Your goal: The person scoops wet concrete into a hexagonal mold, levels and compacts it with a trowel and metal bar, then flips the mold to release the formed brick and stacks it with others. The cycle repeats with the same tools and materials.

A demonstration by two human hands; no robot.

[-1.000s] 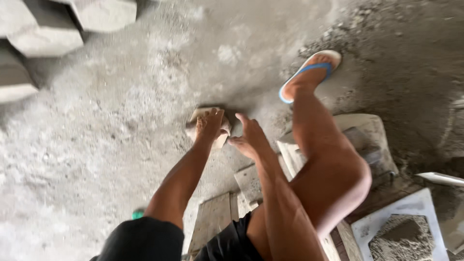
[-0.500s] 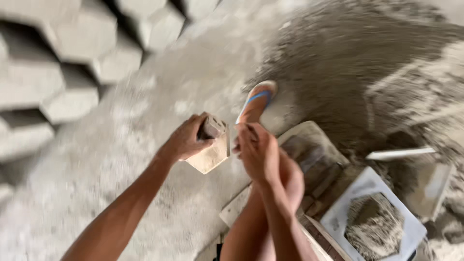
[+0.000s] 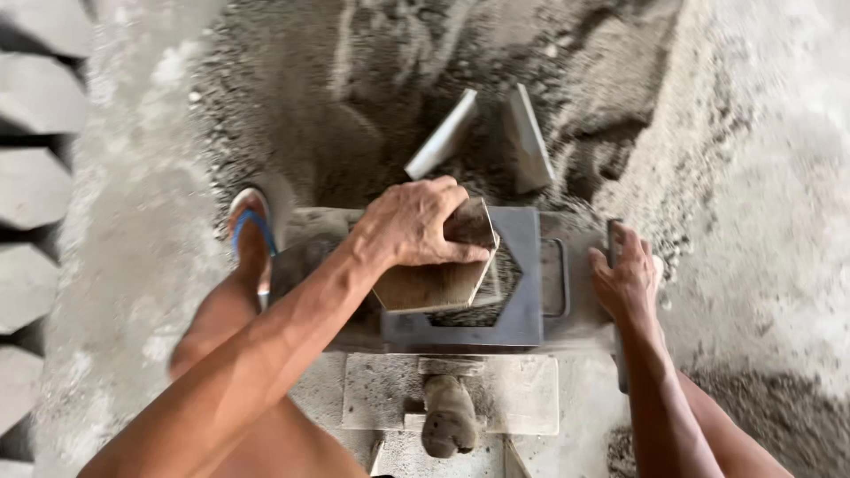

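Hexagonal wooden plate [image 3: 438, 279]: we see the left hand [image 3: 412, 226] clamped over it above the grey metal mould [image 3: 522, 301], right hand [image 3: 624, 274] gripping the mould's edge.

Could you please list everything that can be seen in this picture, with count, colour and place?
hexagonal board: one, brown, tilted over the mould opening, under the left hand
metal mould: one, dark grey, hexagonal opening, centre
lever: one, dark, right of the mould, at the right hand
slab: one, pale grey, just below the mould
lump-shaped part: one, mortar-coated, on the slab's near edge
metal plates: two, grey, leaning in the sand behind the mould
sand heap: one, dark grey, top centre
hexagonal blocks: several, pale grey, stacked along the left edge
sandal: one, blue strap, on the foot left of the mould
left hand: gripping the board
right hand: on the lever
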